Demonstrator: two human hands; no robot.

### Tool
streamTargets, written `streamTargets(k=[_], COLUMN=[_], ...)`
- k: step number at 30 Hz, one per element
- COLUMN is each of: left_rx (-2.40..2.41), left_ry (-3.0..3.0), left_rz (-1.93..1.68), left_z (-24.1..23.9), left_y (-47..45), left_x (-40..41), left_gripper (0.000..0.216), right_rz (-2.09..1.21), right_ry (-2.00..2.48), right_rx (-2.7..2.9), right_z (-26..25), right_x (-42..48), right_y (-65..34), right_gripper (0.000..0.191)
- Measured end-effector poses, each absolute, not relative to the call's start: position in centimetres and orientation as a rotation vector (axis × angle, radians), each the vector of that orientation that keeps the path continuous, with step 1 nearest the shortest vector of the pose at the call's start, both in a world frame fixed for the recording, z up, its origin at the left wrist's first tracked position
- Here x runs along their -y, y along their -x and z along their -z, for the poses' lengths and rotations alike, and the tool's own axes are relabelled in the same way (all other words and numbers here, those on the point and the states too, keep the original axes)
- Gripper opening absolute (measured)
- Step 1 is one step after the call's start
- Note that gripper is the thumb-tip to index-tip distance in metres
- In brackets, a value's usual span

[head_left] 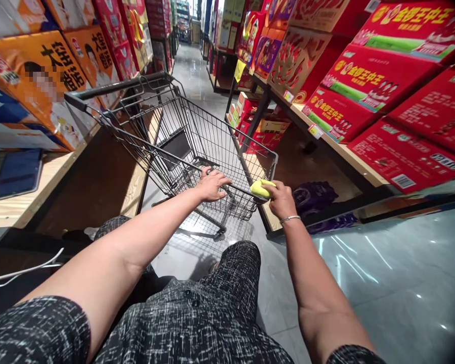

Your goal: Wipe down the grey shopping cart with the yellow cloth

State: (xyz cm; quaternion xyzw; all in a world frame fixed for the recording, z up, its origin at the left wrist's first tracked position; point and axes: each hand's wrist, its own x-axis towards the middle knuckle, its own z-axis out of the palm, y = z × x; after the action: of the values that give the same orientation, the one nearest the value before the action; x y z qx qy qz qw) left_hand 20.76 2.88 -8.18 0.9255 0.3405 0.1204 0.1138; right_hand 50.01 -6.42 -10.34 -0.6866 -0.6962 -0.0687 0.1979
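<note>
A black wire shopping cart point(220, 129) stands tilted across the view in front of me, its basket showing nothing inside but a dark flat panel point(176, 149) along one side. My left hand point(211, 185) lies over the near top rim, fingers and thumb on either side of the rail. At the rim's right-hand corner, my right hand point(282, 199) is closed on a yellow cloth point(262, 188), which is bunched up and touches the rail. Part of the cloth is hidden under the fingers.
Orange cartons point(30, 76) fill the left shelf, where a dark tablet point(17, 173) lies near the edge. Red boxes point(356, 76) are stacked on the right shelf. Purple packages point(314, 198) sit below it. A white cable point(26, 273) is at lower left. The tiled aisle point(191, 65) runs ahead.
</note>
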Motion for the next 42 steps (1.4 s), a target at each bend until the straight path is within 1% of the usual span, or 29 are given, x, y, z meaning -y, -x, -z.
streamTargets(k=[3, 6, 9, 12, 16, 20, 24, 30, 33, 37, 42], left_rx=[-0.997, -0.981, -0.950, -0.930, -0.904, -0.876, -0.887, -0.857, -0.817, -0.808, -0.889], left_ry=[-2.700, -2.688, -2.698, -2.707, -2.720, -2.728, -2.723, -2.727, -2.731, -2.730, -2.726], left_rz=[-0.360, -0.348, -0.352, -0.375, -0.379, -0.388, -0.387, -0.351, -0.355, -0.384, -0.403], left_z=[8.1, 8.2, 8.2, 8.4, 8.5, 8.6, 8.6, 8.5, 8.5, 8.7, 8.6], left_y=[-20.9, -21.2, -21.6, -22.0, -22.2, -22.2, -23.1, -25.7, -26.6, -26.6, -24.1], left_x=[-3.1, -3.5, -3.8, -4.1, -4.6, -4.8, -5.0, -5.9, -6.4, -7.2, -9.1], left_gripper=[0.038, 0.037, 0.038, 0.039, 0.039, 0.036, 0.031, 0.034, 0.035, 0.032, 0.026], right_rz=[0.173, 0.105, 0.056, 0.053, 0.018, 0.013, 0.055, 0.056, 0.042, 0.063, 0.105], right_ry=[2.013, 1.958, 1.853, 1.785, 1.757, 1.750, 1.769, 1.801, 1.843, 1.877, 1.814], right_rx=[1.928, 2.012, 2.097, 2.083, 2.066, 2.048, 2.014, 1.924, 1.855, 1.845, 1.851], right_z=[10.0, 10.1, 10.7, 11.2, 11.2, 11.3, 12.0, 12.4, 12.3, 12.3, 12.7], right_x=[3.9, 2.5, 2.5, 3.0, 3.2, 3.0, 3.0, 2.0, 1.7, 1.9, 2.0], right_y=[-51.9, -53.2, -53.8, -53.9, -53.6, -53.6, -54.6, -56.9, -57.4, -57.1, -53.5], right_gripper=[0.059, 0.058, 0.050, 0.038, 0.028, 0.022, 0.021, 0.009, 0.007, 0.009, 0.015])
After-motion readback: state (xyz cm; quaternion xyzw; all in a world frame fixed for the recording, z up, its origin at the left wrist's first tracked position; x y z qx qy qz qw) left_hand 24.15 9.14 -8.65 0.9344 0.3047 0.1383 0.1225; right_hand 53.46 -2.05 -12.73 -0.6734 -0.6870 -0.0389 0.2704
